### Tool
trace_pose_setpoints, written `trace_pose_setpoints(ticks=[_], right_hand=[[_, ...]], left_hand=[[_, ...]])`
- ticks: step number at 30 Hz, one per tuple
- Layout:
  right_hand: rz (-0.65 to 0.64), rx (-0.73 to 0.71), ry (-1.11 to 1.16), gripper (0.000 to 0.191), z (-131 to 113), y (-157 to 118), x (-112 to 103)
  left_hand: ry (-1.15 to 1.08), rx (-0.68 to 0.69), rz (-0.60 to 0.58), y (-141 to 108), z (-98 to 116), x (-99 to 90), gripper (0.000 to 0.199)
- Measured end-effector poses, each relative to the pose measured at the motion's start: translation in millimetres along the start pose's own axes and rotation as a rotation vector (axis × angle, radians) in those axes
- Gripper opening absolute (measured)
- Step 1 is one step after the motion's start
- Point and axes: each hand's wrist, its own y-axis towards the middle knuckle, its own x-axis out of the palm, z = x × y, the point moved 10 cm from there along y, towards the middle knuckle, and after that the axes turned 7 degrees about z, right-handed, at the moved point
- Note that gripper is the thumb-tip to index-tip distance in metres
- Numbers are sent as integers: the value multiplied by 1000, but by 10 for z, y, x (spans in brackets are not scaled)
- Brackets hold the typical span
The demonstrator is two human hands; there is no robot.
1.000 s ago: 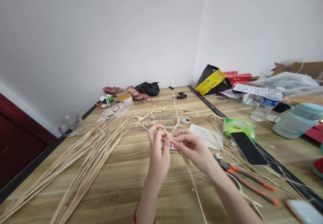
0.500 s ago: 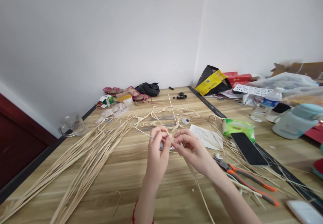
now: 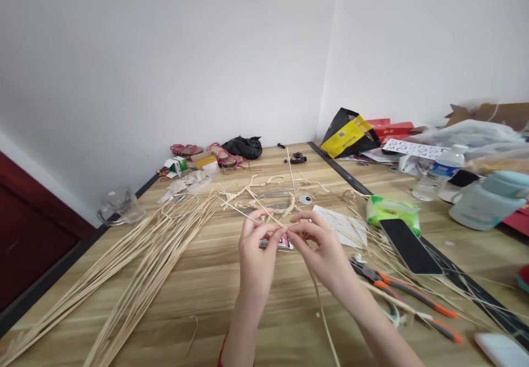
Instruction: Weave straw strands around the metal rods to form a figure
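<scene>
My left hand (image 3: 257, 251) is closed in a pinch on a pale straw strand (image 3: 262, 206), with a thin metal wire (image 3: 235, 209) sticking out to the left from its fingers. My right hand (image 3: 320, 246) is closed too, its thumb and forefinger meeting the left fingertips at the strand. A second thin wire (image 3: 291, 177) rises almost upright from the right fingers. Below that hand a long straw tail (image 3: 321, 306) hangs toward me. The exact crossing of strand and wires is hidden by fingertips. A small red-and-white packet (image 3: 285, 242) lies beneath the hands.
Bundles of straw (image 3: 152, 262) spread over the left side, near a glass mug (image 3: 120, 206). Braided straw pieces (image 3: 285, 204) and a paper sheet (image 3: 341, 225) lie beyond the hands. To the right are orange-handled pliers (image 3: 407, 295), a phone (image 3: 410, 246) and a water bottle (image 3: 440, 171).
The upright wire has swung a little to the right and stands steeper. My fingertips have drawn together at the strand. The view has shifted slightly.
</scene>
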Motion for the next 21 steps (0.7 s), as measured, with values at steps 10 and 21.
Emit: trace_pose_setpoints(ticks=[10, 21], right_hand=[[33, -136, -175, 15, -103, -24, 2], [-12, -151, -124, 11, -119, -41, 51]], left_hand=[[-56, -115, -45, -15, -181, 66, 16], [58, 10, -121, -14, -50, 123, 21]])
